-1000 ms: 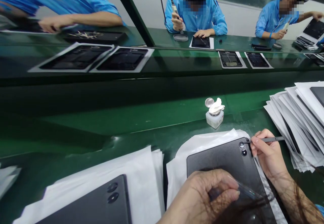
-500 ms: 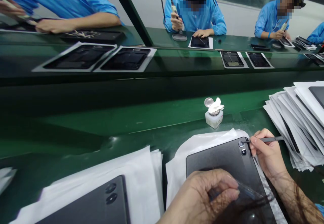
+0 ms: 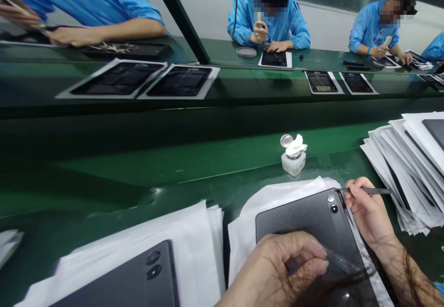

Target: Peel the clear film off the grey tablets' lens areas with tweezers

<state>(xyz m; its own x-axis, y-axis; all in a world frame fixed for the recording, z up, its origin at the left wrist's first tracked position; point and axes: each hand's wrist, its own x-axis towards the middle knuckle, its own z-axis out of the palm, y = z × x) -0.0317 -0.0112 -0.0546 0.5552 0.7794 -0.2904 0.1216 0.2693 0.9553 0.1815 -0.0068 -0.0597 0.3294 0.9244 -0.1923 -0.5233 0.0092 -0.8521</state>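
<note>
Two bare hands meet at one dark tablet. Thumb and forefinger of the left hand, their tips brought close, pinch a clear strip above the tablet's back. Fingers of the right hand are pressed together around a slim dark tool, held nearly level; its tip lies at the tablet's upper right corner, though contact cannot be told. Just below that corner sit two round lenses, the upper one paler. The tablet rests back upward on white sheets, in front of the person.

To the left, a second tablet, also with two lenses, lies on another pile of paper. Beyond the sheets stands a small white bottle, its lid open and white tissue at its mouth. At right, a fanned stack of paper has dark slabs between its layers. Farther off, a green ledge bears dark panels on white sheets; behind it, co-workers in blue sit at a bench.
</note>
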